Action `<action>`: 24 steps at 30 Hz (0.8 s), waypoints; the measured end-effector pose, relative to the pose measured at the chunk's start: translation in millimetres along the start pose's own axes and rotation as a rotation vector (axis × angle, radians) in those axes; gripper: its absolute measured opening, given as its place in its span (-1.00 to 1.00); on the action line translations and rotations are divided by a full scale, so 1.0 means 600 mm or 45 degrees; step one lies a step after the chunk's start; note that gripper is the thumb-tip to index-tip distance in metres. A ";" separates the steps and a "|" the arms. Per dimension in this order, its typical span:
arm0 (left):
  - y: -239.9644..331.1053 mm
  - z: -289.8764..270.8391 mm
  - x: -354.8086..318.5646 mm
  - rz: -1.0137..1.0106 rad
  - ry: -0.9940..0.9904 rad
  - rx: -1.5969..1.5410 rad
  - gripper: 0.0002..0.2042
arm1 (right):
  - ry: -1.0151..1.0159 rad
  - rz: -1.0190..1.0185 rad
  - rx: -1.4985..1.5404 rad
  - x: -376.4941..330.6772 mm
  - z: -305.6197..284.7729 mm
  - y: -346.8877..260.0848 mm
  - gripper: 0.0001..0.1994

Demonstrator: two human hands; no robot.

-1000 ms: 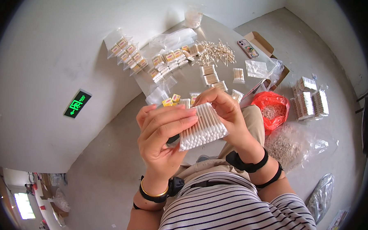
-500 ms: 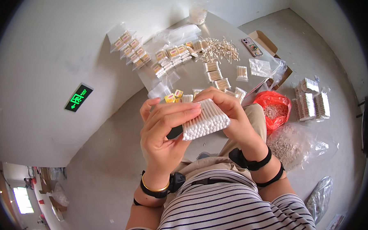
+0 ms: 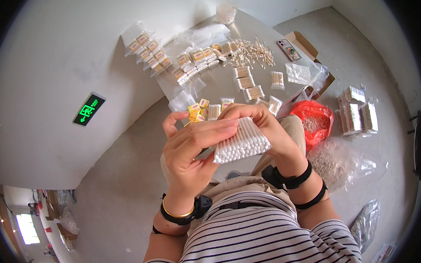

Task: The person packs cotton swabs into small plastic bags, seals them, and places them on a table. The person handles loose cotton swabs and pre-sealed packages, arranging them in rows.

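Up in front of my torso I hold a clear-wrapped pack of cotton swabs (image 3: 243, 148), its white tips turned toward me. My left hand (image 3: 187, 147) grips the pack's left side, with fingers laid across the top and the thumb below. From the right, my right hand (image 3: 267, 127) closes on the far right side, and some of its fingers are hidden behind the pack. Just beyond my hands, small yellow packets (image 3: 197, 111) lie on the table (image 3: 212, 87). Several swab bundles (image 3: 244, 81) lie farther up the table.
Loose swabs (image 3: 254, 54) are heaped near a phone (image 3: 289, 50). Packs with yellow labels (image 3: 197, 60) stand in a row, beside bagged packs (image 3: 150, 53) at the left edge. On the right floor are a red bag (image 3: 332, 119), a clear bag (image 3: 331, 162) and stacked swab packs (image 3: 349, 116).
The pack in my hands has shifted slightly right and down, and its tip face has turned a little. Both hands keep hold of it.
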State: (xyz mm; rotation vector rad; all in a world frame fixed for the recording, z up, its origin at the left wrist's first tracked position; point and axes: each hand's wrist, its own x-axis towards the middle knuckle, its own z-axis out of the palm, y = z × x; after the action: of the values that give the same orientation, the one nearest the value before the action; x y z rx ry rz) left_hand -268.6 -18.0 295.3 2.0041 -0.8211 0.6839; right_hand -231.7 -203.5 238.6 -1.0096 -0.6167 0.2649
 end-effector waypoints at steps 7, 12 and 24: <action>-0.004 0.004 -0.003 -0.030 -0.034 0.068 -0.72 | 0.046 0.026 0.045 -0.003 -0.001 0.010 -0.84; 0.028 0.007 0.011 -0.038 -0.028 0.109 -0.71 | 0.113 0.111 0.106 -0.004 0.004 0.018 -0.85; 0.023 -0.005 0.012 0.069 -0.166 0.189 -0.70 | 0.043 0.088 0.060 -0.001 0.003 0.031 -0.85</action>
State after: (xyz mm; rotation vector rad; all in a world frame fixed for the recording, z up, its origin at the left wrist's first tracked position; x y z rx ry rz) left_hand -274.8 -23.6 308.9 2.1857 -0.9277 0.6668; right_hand -232.2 -192.8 223.1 -0.9890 -0.5435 0.3213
